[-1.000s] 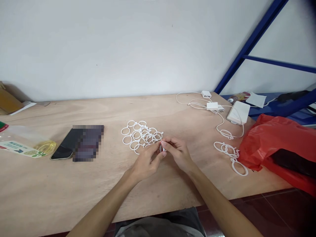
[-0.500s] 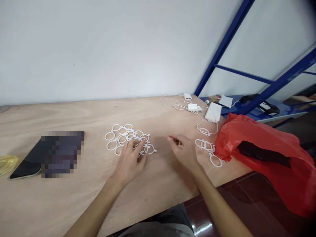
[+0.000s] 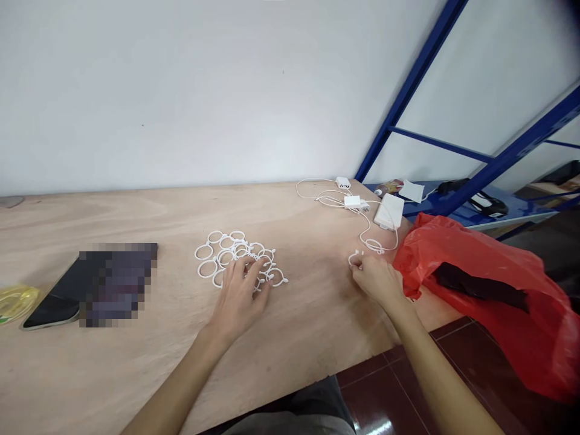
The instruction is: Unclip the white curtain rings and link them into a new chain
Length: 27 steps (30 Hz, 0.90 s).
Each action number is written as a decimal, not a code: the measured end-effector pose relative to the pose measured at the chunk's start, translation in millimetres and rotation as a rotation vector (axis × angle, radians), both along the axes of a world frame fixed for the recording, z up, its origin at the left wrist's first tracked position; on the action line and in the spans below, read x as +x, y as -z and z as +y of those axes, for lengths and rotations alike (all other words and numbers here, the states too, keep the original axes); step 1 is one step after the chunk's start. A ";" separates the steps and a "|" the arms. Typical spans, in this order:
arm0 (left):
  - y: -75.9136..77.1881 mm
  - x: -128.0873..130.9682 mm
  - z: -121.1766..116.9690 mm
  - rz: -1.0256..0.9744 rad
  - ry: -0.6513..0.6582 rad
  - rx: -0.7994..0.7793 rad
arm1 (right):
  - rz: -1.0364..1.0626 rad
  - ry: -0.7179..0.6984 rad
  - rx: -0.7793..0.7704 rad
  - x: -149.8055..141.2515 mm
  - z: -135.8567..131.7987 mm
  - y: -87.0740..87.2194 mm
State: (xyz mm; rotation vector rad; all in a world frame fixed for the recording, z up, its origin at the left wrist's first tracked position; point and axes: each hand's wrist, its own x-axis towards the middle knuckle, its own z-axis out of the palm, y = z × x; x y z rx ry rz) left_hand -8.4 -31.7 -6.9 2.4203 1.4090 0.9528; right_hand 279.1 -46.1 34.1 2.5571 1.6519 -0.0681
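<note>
Several white plastic curtain rings (image 3: pixel 207 269), each with a small eyelet, lie in an overlapping pile on the wooden table. My left hand (image 3: pixel 242 287) rests over the pile's near right side, fingers spread and bent, touching the rings and hiding some. To the right, my right hand (image 3: pixel 378 279) is closed, its thumb and fingertips together at a white ring (image 3: pixel 351 258) whose left edge shows beyond them. The other rings of that smaller group are mostly hidden under this hand.
A red plastic bag (image 3: pixel 480 241) hangs over the table's right edge. Behind lie a white cable (image 3: pixel 362 226), chargers (image 3: pixel 352 202) and a white box (image 3: pixel 389 211). A dark phone (image 3: pixel 58 296) and a yellow pouch (image 3: pixel 18 302) are at left. Blue shelving (image 3: pixel 399 90) stands at right.
My right hand has moved right, from between the two ring groups onto the smaller group, and its fingers have closed there. My left hand has stayed on the pile.
</note>
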 end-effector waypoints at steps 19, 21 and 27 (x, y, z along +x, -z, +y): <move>-8.5 6.5 1.0 -0.646 0.109 -0.525 | 1.289 -0.568 0.508 -110.8 3.1 35.0; -11.0 6.5 2.3 -0.786 0.163 -0.589 | 1.386 -0.618 0.458 -127.2 4.5 31.2; -17.9 2.3 2.7 -0.727 0.126 -0.553 | 1.573 -0.419 0.512 -135.4 12.8 28.3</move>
